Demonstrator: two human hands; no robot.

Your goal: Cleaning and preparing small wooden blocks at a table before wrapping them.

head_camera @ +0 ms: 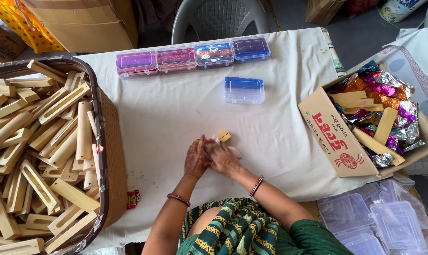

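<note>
The big basket (105, 141) on the left is heaped with bare wooden sticks (39, 156); the cardboard box (327, 132) on the right holds foil-wrapped sticks (379, 108). Five filled clear cases (195, 56) sit on the counter (176, 118), so packing looks partly done. Left hand (196, 158) and right hand (222, 157) fingers clasp one wooden stick (224, 136) mid-counter.

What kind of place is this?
Probably a small packing workshop: a basket heaped with wooden pieces, a row of filled plastic boxes, and a carton of shiny foil.

5 filled plastic boxes (244, 89), 1 basket (111, 141), 1 cardboard carton (329, 127), 2 hands (211, 158)
</note>
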